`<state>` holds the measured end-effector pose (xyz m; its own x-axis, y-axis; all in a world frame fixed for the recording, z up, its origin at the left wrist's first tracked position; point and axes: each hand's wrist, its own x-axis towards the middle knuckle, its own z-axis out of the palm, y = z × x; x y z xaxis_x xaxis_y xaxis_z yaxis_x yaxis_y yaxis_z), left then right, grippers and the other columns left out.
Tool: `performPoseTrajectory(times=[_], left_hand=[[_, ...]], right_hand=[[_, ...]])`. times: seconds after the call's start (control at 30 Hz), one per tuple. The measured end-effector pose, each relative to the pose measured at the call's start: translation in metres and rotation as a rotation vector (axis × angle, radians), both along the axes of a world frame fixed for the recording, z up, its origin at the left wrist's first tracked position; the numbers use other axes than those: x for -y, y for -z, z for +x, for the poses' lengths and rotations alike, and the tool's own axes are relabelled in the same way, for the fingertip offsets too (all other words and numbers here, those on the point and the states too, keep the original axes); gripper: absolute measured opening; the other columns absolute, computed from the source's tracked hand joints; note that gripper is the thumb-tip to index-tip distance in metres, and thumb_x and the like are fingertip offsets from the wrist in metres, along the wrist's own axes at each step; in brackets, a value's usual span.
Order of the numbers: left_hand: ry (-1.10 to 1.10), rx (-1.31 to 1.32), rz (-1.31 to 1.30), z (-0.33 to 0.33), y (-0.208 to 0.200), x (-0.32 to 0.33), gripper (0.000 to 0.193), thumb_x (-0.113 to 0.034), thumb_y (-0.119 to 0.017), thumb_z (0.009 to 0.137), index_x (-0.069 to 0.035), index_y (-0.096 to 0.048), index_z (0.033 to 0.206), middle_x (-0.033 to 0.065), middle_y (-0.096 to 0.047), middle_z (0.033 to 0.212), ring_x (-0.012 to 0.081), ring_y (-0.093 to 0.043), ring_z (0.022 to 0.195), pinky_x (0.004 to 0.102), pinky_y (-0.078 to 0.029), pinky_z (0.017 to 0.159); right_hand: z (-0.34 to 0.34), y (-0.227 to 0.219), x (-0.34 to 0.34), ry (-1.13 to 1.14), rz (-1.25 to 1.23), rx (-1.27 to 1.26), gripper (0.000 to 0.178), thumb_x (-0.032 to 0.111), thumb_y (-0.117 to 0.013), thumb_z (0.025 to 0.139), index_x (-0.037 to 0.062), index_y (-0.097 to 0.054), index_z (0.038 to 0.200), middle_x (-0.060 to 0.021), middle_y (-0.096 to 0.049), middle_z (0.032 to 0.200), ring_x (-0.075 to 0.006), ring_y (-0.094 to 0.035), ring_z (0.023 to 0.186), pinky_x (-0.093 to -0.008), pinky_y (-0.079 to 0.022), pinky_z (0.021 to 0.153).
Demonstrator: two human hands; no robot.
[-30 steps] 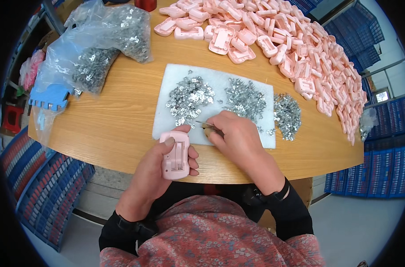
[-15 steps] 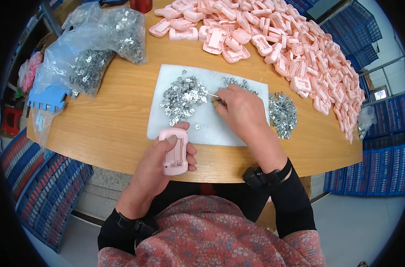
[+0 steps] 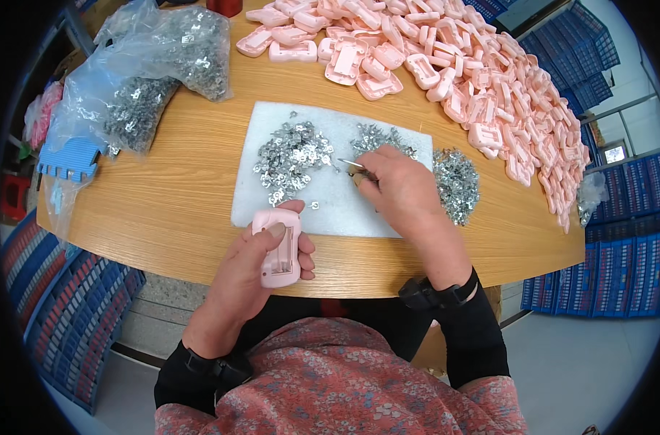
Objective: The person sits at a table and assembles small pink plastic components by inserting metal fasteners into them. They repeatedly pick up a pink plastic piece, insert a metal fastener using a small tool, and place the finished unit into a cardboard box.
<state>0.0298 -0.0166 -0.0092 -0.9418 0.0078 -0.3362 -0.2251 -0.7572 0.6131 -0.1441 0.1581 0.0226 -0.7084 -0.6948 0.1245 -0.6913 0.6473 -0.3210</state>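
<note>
My left hand [image 3: 252,264] is closed round a pale pink plastic casing [image 3: 295,250], held upright at the table's front edge. A rectangular recess shows in the casing, and my thumb presses on its upper left part. Over the white foam sheet [image 3: 330,217], my right hand [image 3: 402,185] pinches a thin pointed metal tool [image 3: 349,163], its tip turned left; most of the tool is hidden by the fingers. Left of that tip lies a pile of small silvery metal clips [image 3: 290,156]. Another clip pile [image 3: 377,136] is partly hidden behind my right hand. One loose clip [image 3: 315,205] lies near the casing.
A third metal heap [image 3: 457,185] sits on the wooden table [image 3: 178,210], right of the foam. Many pink casings [image 3: 482,109] cover the far and right side. Clear bags of metal parts [image 3: 138,109] and a blue foam mat [image 3: 69,158] lie left. Blue racks [image 3: 91,319] stand below.
The whole view has shifted slightly. My right hand has turned a little over the foam, with the tool still pinched. My left hand keeps its hold on the casing.
</note>
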Motion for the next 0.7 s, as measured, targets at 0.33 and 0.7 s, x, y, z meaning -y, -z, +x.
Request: performPoseTrajectory(times=[0.33,0.7], left_hand=[[0.01,0.014,-0.025,0.001,0.0,0.0,0.05,-0.026,-0.05,0.099,-0.001,-0.042,0.141,0.0114,-0.064,0.095,0.0188,-0.066,0.08,0.0343,-0.057,0.074],[0.005,0.008,-0.027,0.0,-0.001,0.0,0.047,-0.024,-0.051,0.099,-0.002,-0.044,0.14,0.0107,-0.065,0.093,0.0185,-0.066,0.078,0.0325,-0.055,0.073]], right_hand=[[-0.014,-0.017,-0.02,0.173,-0.205,0.209,0.021,0.006,-0.069,0.082,0.0039,-0.07,0.103,-0.0046,-0.056,0.075,-0.013,-0.052,0.066,-0.0279,-0.045,0.063],[-0.038,-0.001,0.022,0.056,0.034,-0.063,0.019,0.018,-0.068,0.084,0.0035,-0.068,0.096,-0.0117,-0.063,0.086,-0.0297,-0.062,0.078,-0.0392,-0.049,0.07]])
